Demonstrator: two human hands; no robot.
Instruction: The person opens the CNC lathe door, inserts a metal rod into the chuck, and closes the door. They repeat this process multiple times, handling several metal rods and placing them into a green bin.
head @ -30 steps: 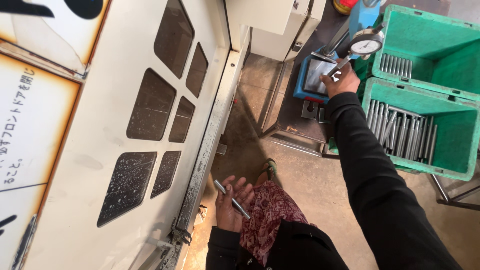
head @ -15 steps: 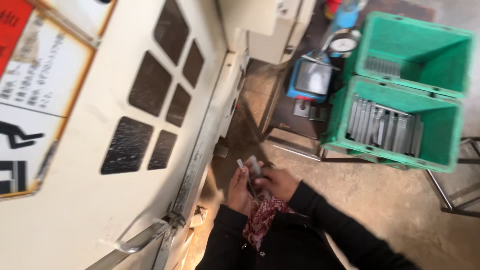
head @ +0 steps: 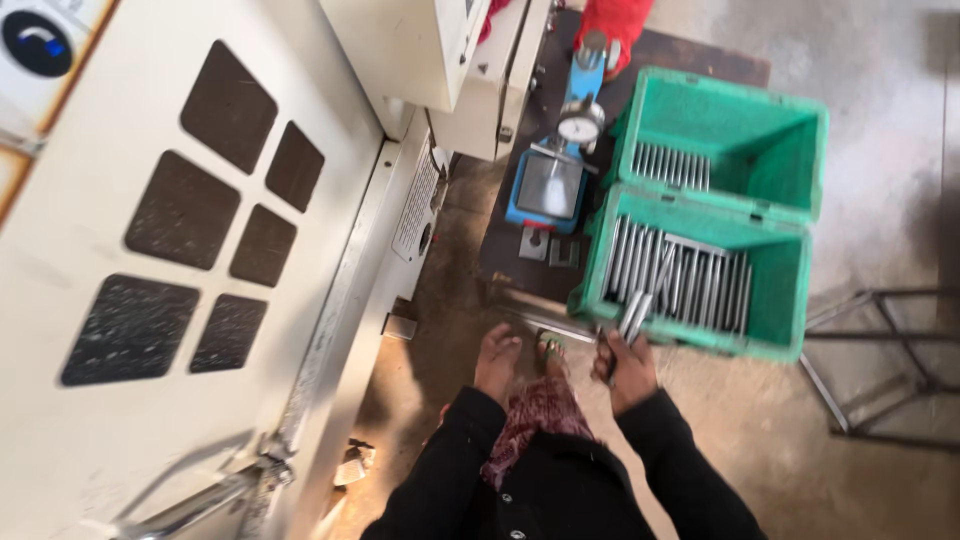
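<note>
1. Nearest, at the bottom edge, a person in black sleeves with a red patterned cloth (head: 535, 425) at the chest looks down at their own two hands.

2. Their left hand (head: 497, 358) hangs with fingers loose and spread, grasping nothing, above the dusty concrete floor (head: 730, 430).

3. Their right hand (head: 622, 368) has its grip clenched around two short grey metal rods (head: 634, 316) — the rods point up and away, with their far ends overlapping the near rim of the nearer green crate (head: 700, 340).

4. Judging by this, the step in hand looks like moving rods at the crate; whether they are going in or coming out cannot be told. Either way, the next move would call for keeping the rods parallel to those already lying there and clear of the crate rim.

5. Inside that crate, a row of similar rods (head: 680, 278) lies side by side, filling most of the left and middle.

6. Just beyond, touching it, a second green crate (head: 790, 150) holds a smaller row of rods against its near wall.

7. Left of the crates, a blue gauge stand (head: 548, 185) with a round dial (head: 580, 125) sits on a dark bench (head: 510, 240) — near the right hand's reach.

8. Filling the left side is a large cream machine housing (head: 200, 250) with dark square panels; a thin metal frame (head: 880, 360) stands on the floor at right.
</note>
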